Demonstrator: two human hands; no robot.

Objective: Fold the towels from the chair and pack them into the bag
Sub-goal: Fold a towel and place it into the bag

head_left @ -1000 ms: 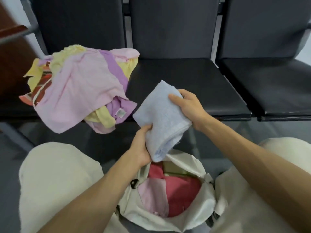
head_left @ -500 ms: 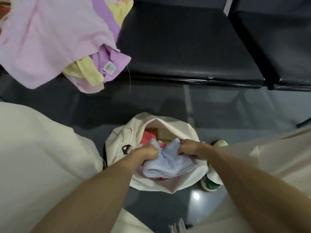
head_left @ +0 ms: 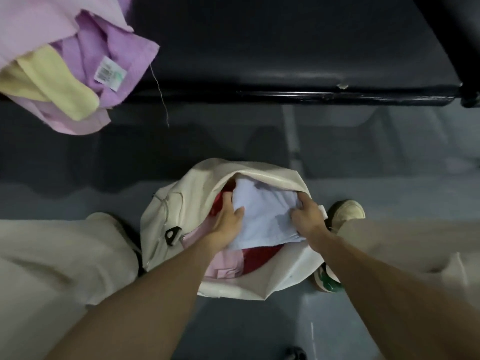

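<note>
- Fingers of the left hand curl over the left edge of the blue towel, with the thumb on top. That's a grip on that edge.
- Right hand mirrors it. Its fingers are curled into the blue towel's right edge, just under the rim of the bag.
- Blue towel lies folded in the bag's mouth, on top of a red towel and a pink towel. Its far end is tucked under the bag's upper flap.
- Why two hands: my read is that a hold on both edges keeps the fold from opening while the blue towel is seated flat on the stack.
- Bag stands mouth-up on the floor between the person's legs, just below the chair. That looks like a short drop from seat to bag, and the bag needs no holding.
- Pile of pink, purple and yellow towels hangs unfolded over the chair's front edge. Judging by that, plenty of work is left.
- Hidden:
  - Both hands' fingertips are buried in cloth, so I can't tell how firm the grip is.
  - Bag depth and the room left in it aren't visible.
  - Pile is cut off at the top-left of the frame, so the towel count is unknown.
  - Black thing on the bag's side could be a clip or a zip pull. I can't tell which.
  - Shoe beside the bag is partly behind the right wrist.
</note>
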